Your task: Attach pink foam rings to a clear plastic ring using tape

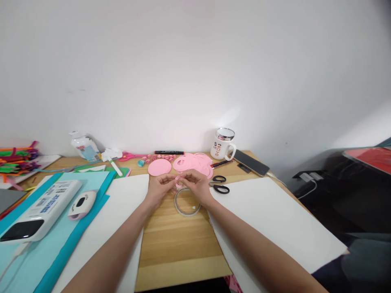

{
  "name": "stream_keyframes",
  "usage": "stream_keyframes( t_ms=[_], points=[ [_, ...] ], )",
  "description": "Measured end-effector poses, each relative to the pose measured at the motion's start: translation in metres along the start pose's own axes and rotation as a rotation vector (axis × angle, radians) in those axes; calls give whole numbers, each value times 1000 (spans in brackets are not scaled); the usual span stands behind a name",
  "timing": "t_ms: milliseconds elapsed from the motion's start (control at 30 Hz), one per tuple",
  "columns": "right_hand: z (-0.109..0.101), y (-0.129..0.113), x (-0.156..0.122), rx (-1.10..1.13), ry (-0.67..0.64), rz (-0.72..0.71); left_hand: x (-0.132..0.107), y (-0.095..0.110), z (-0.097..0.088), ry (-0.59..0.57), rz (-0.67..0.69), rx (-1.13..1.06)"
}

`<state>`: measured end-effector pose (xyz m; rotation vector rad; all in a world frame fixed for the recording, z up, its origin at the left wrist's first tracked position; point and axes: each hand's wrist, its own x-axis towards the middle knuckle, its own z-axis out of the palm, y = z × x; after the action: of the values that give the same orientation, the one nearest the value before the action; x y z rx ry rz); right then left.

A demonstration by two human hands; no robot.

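Above the middle of the wooden table, my left hand and my right hand meet with fingertips nearly touching. Between them they pinch a small curled piece of pink paper; my fingers cover part of it. Just below lies a roll of tape, flat on the wood, with a tiny white scrap inside its ring. Black-handled scissors rest beside my right hand. Beyond my fingers are a pink paper disc, a pile of pink paper circles and several small pink rolls.
White sheets lie on both sides. At left are teal paper, a power bank, a small white device and a bottle. Along the wall stand a mug, a marker and a phone.
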<state>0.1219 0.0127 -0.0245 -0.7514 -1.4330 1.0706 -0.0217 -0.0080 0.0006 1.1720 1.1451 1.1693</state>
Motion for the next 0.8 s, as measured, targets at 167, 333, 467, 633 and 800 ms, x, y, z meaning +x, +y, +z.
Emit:
stream_keyframes(
  t_ms=[167,333,467,633,800],
  points=[
    [0,-4,0,0,-10,17,-1,-1,-1,-6,47,12],
    [0,-2,0,65,-3,98,-1,-2,0,-35,52,29],
    [-1,-2,1,70,-1,52,0,-4,1,-34,44,3],
    [-2,-3,2,2,-3,-5,1,-5,1,-10,45,-47],
    [-3,-4,1,-38,-25,17,2,-4,0,20,8,-73]
  ],
)
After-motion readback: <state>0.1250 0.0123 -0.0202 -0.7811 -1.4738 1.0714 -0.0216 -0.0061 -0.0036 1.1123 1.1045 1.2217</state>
